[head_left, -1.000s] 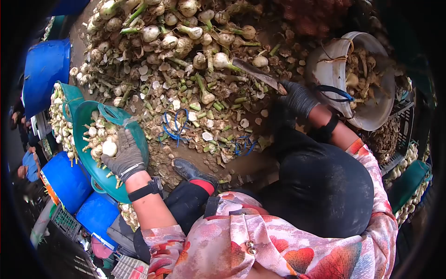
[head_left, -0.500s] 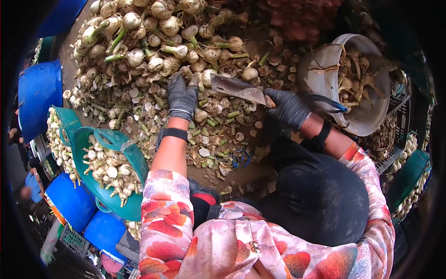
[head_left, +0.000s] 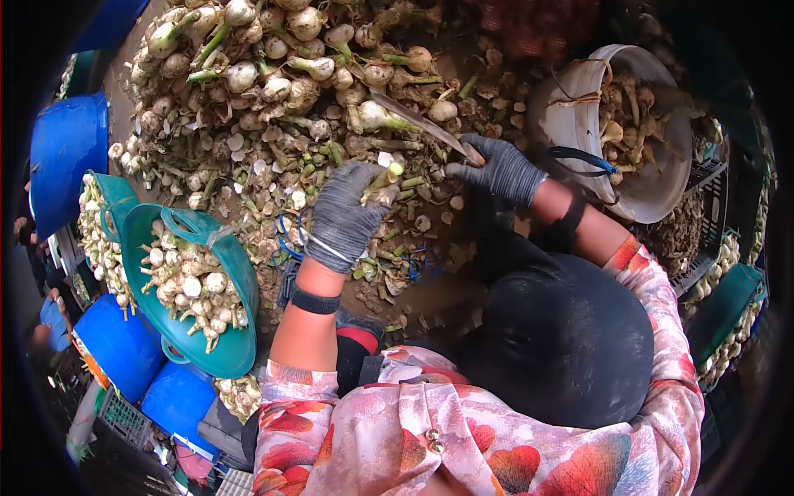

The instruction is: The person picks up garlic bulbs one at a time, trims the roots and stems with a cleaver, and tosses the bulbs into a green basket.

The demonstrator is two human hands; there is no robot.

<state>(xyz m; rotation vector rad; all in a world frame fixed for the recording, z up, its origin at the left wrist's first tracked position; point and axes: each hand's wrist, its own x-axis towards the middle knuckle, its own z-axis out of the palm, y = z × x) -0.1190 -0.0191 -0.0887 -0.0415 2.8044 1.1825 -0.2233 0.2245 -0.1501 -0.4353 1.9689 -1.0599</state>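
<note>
My left hand (head_left: 343, 215), in a grey glove, is closed around a garlic bulb (head_left: 379, 192) with a pale green cut stem end. The fingers hide part of the bulb. Gripped by its handle in my gloved right hand (head_left: 503, 172) is a broad-bladed knife (head_left: 426, 124), its blade pointing up and left, apart from the garlic in my left hand. Beyond both hands lies a heap of soiled garlic bulbs (head_left: 241, 76), many with green stems. Cut stem pieces and trimmings (head_left: 405, 219) are scattered beneath my hands.
A green tub (head_left: 241, 302) of trimmed garlic stands at left, near several blue containers (head_left: 70, 165). At right, a whitish bucket (head_left: 579, 124) lies tipped, with garlic inside. A red net sack (head_left: 542, 33) sits at the top. My dark-clad knee (head_left: 571, 331) is below my right hand.
My left hand has come back from the heap toward me, now with garlic showing in its fingers. The knife has turned, its blade now seen more edge-on and angled higher.
</note>
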